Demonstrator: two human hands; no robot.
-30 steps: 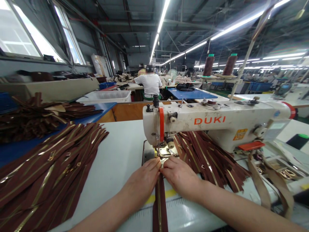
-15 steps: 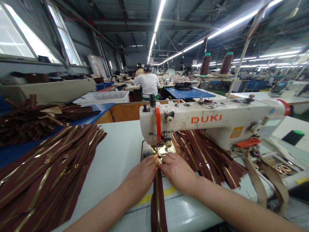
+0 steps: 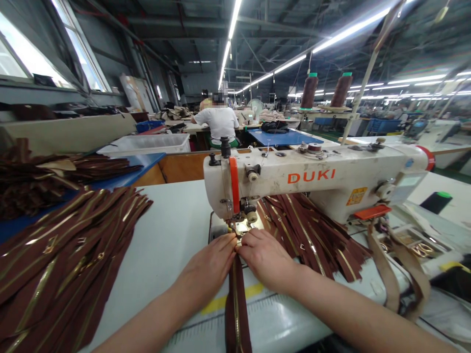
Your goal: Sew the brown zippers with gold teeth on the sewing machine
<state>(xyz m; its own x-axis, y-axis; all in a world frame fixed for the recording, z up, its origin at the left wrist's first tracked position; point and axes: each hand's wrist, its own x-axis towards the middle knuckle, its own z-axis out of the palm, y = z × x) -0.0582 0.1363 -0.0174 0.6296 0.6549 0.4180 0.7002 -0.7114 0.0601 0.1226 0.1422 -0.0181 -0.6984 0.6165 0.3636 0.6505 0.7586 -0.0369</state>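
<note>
A brown zipper strip with gold teeth [image 3: 237,309] runs from the near table edge up to the needle area of the white sewing machine [image 3: 272,179]. My left hand [image 3: 210,262] is closed on the strip's far end from the left, its fingertips just in front of the presser foot. From the right, my right hand [image 3: 267,257] pinches the same end, its fingertips touching those of my left hand. The fingers hide the very end of the strip.
Brown zippers lie in a large pile [image 3: 69,260] at the left and another pile [image 3: 305,230] behind my right hand. A tray of gold rings [image 3: 423,247] and hanging tan strips [image 3: 382,274] are at the right. A person [image 3: 221,122] sits ahead.
The whole view has shifted slightly, so the machine and hands appear a little farther left. Both hands keep their hold at the needle area.
</note>
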